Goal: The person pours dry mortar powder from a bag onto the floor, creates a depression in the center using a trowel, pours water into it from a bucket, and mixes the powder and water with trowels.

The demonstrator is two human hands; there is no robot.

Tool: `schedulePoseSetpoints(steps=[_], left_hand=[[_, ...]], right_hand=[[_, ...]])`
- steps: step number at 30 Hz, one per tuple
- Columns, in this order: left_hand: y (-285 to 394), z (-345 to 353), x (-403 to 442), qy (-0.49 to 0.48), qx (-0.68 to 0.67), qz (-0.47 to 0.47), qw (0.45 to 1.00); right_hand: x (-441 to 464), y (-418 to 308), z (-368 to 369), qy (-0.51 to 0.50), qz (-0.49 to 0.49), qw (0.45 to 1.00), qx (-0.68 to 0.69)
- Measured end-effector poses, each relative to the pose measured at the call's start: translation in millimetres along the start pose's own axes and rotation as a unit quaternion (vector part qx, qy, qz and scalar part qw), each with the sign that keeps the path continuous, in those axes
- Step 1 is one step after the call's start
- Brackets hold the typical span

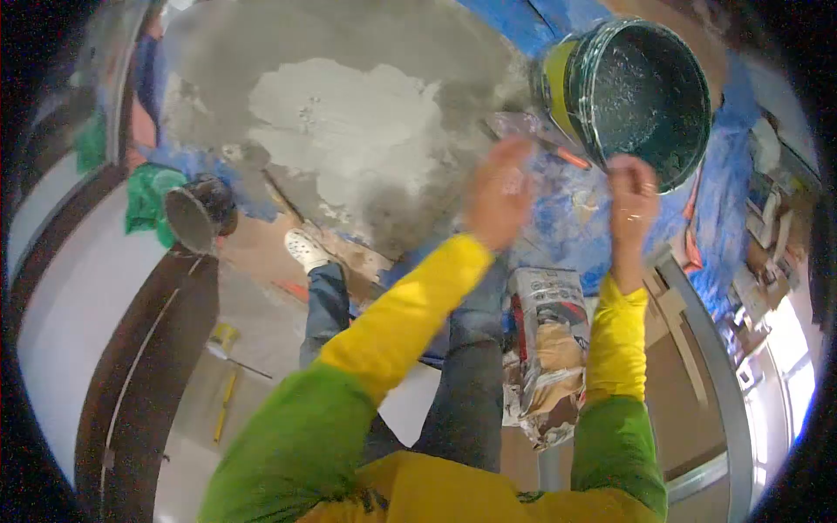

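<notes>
A large dark green bucket (pixel 649 96) with a yellow patch on its side is tilted, its mouth facing me; white residue flecks its inside. At its near rim is my right hand (pixel 632 200), its fingers curled over the edge. My left hand (pixel 503 196) is raised to the left of the bucket, smeared by motion, so its fingers cannot be made out clearly. Between the hands and the bucket lies a tool with an orange handle (pixel 573 158). Pale wet plaster (pixel 349 122) is spread on the grey surface ahead.
Blue sheeting (pixel 562 209) lies around the bucket. An open paper sack (pixel 549 322) stands by my legs. At left are a smaller bucket (pixel 192 218) and a green bag (pixel 148 196). A yellow-handled tool (pixel 226 401) lies on the floor; a grey metal frame (pixel 715 349) is at right.
</notes>
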State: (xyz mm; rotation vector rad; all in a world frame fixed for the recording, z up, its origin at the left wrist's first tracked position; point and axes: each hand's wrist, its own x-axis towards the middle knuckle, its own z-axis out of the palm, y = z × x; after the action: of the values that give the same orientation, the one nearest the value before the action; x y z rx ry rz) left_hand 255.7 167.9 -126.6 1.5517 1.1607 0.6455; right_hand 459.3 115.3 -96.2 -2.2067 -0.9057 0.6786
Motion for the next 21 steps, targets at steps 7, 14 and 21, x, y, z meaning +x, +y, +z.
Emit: schedulePoseSetpoints(steps=[7,14,21], left_hand=[[-253.6,-204.5,-147.1,0.145,0.111,-0.345,0.921],[-399.6,-327.2,-179.6,0.173,0.352,-0.406,0.826],[-459.1,-343.7,-150.9,0.220,0.308,-0.556,0.740]], right_hand=[[-8.9,227.5,148.3,-0.211,-0.158,0.843,-0.468],[29.3,240.6,154.7,-0.241,-0.109,0.777,-0.571],[-52.8,161.5,149.7,-0.202,0.117,0.959,-0.162]])
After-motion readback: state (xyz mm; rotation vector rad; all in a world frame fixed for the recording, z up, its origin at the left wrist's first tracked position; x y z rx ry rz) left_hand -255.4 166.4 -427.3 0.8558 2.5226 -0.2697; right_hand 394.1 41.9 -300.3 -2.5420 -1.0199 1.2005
